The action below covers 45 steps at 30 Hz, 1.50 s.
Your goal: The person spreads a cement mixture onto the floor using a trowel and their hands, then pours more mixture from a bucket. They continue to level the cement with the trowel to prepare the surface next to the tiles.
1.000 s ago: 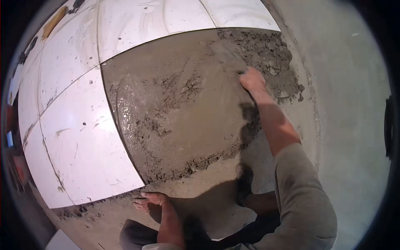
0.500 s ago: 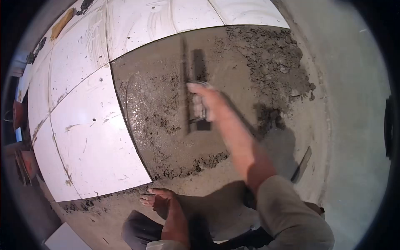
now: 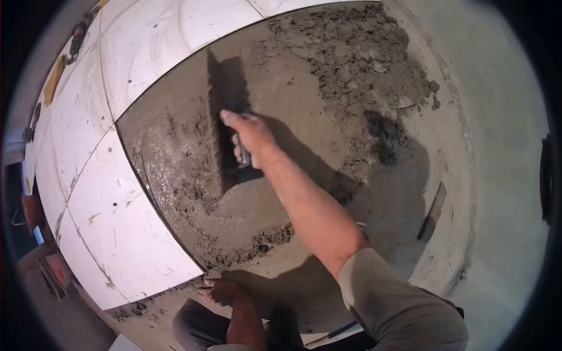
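Observation:
My right hand [image 3: 249, 140] is wrapped round the handle of a long trowel [image 3: 218, 128], whose blade stands tilted on the wet grey mortar [image 3: 298, 105]. To the trowel's left the mortar is shiny and partly rough; on its right lies a smoother stretch with the arm's shadow across it. My left hand [image 3: 219, 291] is low in the view, near the corner of the white tiles [image 3: 134, 234]. Its fingers look spread, with nothing visible in them. Dark clumps of mortar run along the bed's lower edge beside that hand.
Heaped crumbly mortar [image 3: 363, 47] lies at the upper right. A flat strip [image 3: 432, 212] rests on the floor at the right, near a pale wall [image 3: 509, 146]. A yellowish piece [image 3: 54, 80] sits on the far tiles. Reddish objects [image 3: 57, 268] stand at the far left.
My right hand and the trowel have moved left over the mortar, and the blade is now more tilted. The camera view has shifted and turned slightly. My left hand stays by the tile corner.

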Each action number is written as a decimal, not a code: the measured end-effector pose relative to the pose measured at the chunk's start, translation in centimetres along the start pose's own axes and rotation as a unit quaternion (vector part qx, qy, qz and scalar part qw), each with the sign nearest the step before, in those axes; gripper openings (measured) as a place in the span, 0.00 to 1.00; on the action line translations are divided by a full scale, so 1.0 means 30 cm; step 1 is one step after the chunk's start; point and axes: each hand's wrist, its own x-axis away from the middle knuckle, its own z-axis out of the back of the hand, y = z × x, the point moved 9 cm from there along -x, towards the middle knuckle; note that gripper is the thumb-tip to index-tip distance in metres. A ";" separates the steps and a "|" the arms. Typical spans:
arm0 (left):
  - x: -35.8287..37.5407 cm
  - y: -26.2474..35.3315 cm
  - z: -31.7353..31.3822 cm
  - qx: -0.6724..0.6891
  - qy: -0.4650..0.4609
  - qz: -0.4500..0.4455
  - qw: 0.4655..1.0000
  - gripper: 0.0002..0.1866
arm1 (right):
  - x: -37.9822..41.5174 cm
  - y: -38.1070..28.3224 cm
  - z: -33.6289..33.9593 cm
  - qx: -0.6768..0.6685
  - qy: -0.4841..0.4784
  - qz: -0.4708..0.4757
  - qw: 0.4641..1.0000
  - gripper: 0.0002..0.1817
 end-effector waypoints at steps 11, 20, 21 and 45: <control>-0.049 -0.023 -0.133 -0.018 0.004 -0.108 0.994 0.20 | 0.098 -0.168 0.359 -0.026 0.163 0.034 0.986 0.18; -0.008 0.074 -0.110 -0.271 -0.015 -0.145 0.952 0.17 | 0.254 -0.133 0.599 -0.005 0.243 0.061 0.968 0.20; -0.028 0.012 -0.109 -0.192 -0.006 -0.063 0.979 0.22 | 0.268 -0.117 0.623 -0.012 0.245 0.050 0.968 0.20; -0.022 -0.049 -0.008 0.007 -0.041 0.122 0.992 0.32 | 0.199 -0.033 0.388 -0.192 0.232 0.101 0.948 0.18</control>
